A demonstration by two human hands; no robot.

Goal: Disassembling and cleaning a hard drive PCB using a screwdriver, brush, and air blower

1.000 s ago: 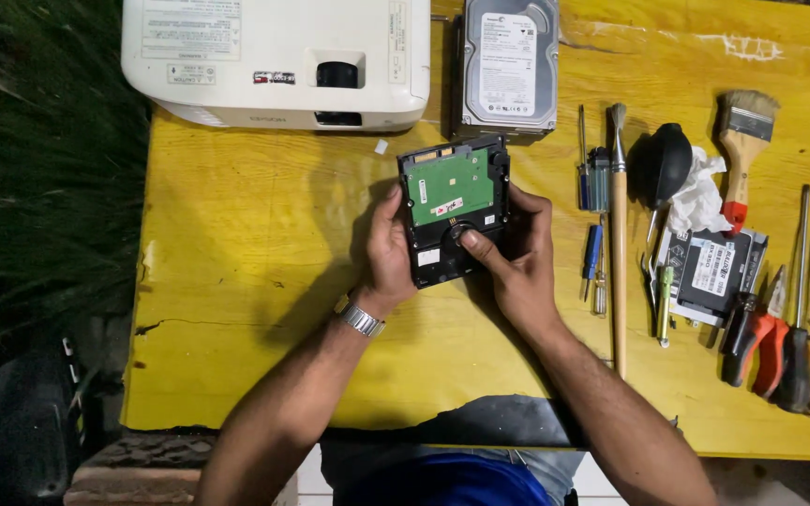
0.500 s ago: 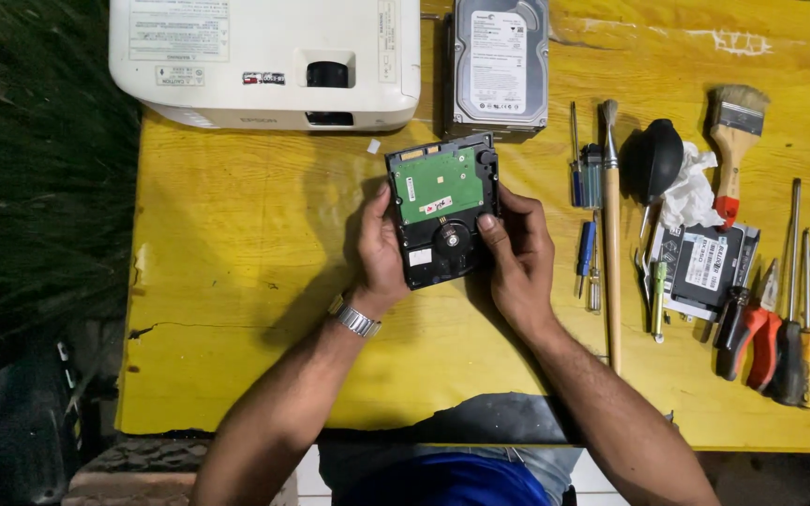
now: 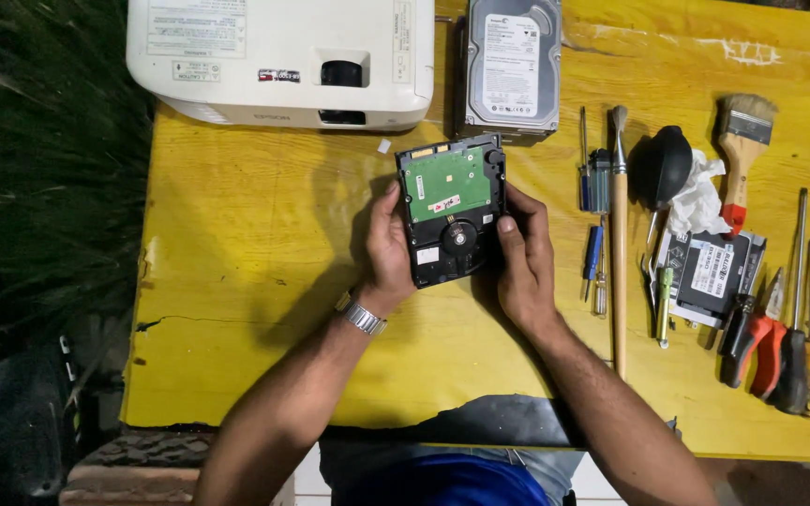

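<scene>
A black hard drive [image 3: 452,211] with a green circuit board facing up is held above the yellow table [image 3: 255,300]. My left hand [image 3: 386,248] grips its left edge, and a metal watch sits on that wrist. Along the drive's right edge my right hand [image 3: 522,262] clasps it, thumb resting near the lower right corner. The drive is tilted slightly, its upper end toward the projector.
A white projector [image 3: 278,56] and a second hard drive [image 3: 513,66], label up, lie at the far edge. To the right lie small screwdrivers [image 3: 594,215], a long brush [image 3: 619,234], a black air blower [image 3: 663,164], a paintbrush [image 3: 742,150], a smaller drive [image 3: 714,272] and pliers [image 3: 752,333].
Both hands keep hold of the hard drive. The view has shifted a little; the drive sits slightly lower and more to the left relative to the projector.
</scene>
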